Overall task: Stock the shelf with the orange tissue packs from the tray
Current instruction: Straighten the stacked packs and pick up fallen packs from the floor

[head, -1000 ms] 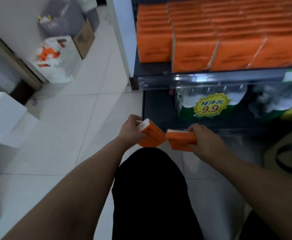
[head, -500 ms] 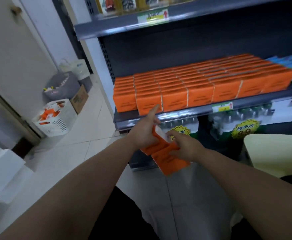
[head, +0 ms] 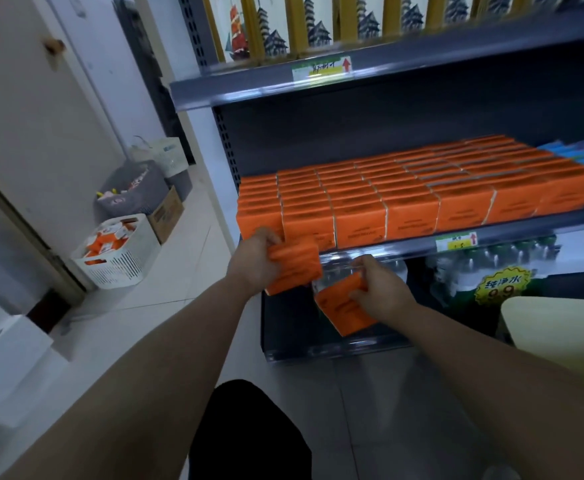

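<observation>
Orange pack gripped by left hand, second pack by right hand (both curled tight); seat upright, flush on shelf.

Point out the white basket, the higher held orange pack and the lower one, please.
white basket (head: 119, 268): head view, on its slatted front wall.
higher held pack (head: 301, 268): head view, on its orange front face.
lower held pack (head: 342, 311): head view, on its printed face.

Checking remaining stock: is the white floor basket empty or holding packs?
Not empty: orange packs lie piled inside the white basket.
</observation>
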Demonstrator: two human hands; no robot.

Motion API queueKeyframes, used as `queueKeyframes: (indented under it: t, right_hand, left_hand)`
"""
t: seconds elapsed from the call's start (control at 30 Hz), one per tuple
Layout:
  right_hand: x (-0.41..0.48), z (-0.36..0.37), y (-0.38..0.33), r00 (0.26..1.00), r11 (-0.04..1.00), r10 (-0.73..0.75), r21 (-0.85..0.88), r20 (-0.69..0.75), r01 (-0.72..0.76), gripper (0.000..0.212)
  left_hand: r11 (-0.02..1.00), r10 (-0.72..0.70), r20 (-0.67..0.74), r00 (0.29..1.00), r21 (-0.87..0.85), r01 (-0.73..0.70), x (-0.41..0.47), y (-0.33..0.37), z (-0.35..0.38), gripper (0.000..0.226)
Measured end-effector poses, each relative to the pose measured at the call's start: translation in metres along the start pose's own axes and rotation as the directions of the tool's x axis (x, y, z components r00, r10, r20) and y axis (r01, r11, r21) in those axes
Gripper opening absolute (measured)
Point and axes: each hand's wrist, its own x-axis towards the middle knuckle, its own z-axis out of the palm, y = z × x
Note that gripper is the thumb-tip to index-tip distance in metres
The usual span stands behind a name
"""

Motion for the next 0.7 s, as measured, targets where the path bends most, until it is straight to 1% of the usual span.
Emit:
queueKeyframes:
  t: [0.07,0.1,0.17,0.23,0.33,0.4,0.47,0.53,0.63,0.7]
  right_hand:
    - [0.012,0.001,-0.009,0.999,0.999,-0.021,0.035,-0.033,0.022,0.048]
    - [0.019,0.002,-0.014,0.998,0.998,-0.034,0.05,-0.06,0.037,0.047]
    - [0.03,0.002,-0.023,0.99,0.998,-0.049,0.042,-0.134,0.055,0.044]
    - [0.04,0.002,-0.029,0.979,0.997,-0.055,0.047,-0.195,0.066,0.043]
    - [0.055,0.003,-0.029,0.974,0.986,-0.061,0.138,-0.218,0.093,0.042]
    - [0.066,0.005,-0.026,0.973,0.981,-0.086,0.154,-0.214,0.121,0.041]
    - [0.076,0.007,-0.022,0.972,0.979,-0.108,0.147,-0.21,0.14,0.04]
    - [0.084,0.009,-0.021,0.972,0.978,-0.11,0.152,-0.209,0.143,0.038]
    - [0.093,0.014,-0.019,0.971,0.97,-0.114,0.186,-0.208,0.154,0.037]
    - [0.098,0.018,-0.018,0.973,0.966,-0.116,0.206,-0.201,0.158,0.036]
  left_hand:
    - [0.983,-0.051,-0.114,0.992,0.172,0.071,0.014,-0.008,-0.018,0.041]
    - [0.968,-0.081,-0.147,0.986,0.226,0.113,0.022,-0.012,-0.025,0.045]
    - [0.947,-0.113,-0.18,0.977,0.279,0.161,0.039,-0.021,-0.034,0.051]
    - [0.933,-0.104,-0.2,0.974,0.319,0.165,0.058,-0.03,-0.034,0.053]
    - [0.922,-0.095,-0.199,0.975,0.352,0.162,0.085,-0.042,-0.025,0.053]
    - [0.912,-0.086,-0.2,0.976,0.38,0.158,0.1,-0.051,-0.016,0.052]
    - [0.913,-0.086,-0.227,0.97,0.371,0.168,0.11,-0.06,-0.009,0.051]
    - [0.927,-0.104,-0.252,0.962,0.326,0.186,0.119,-0.068,-0.001,0.049]
    - [0.952,-0.16,-0.275,0.948,0.212,0.222,0.129,-0.074,0.01,0.042]
    - [0.965,-0.171,-0.284,0.944,0.147,0.219,0.135,-0.072,0.017,0.036]
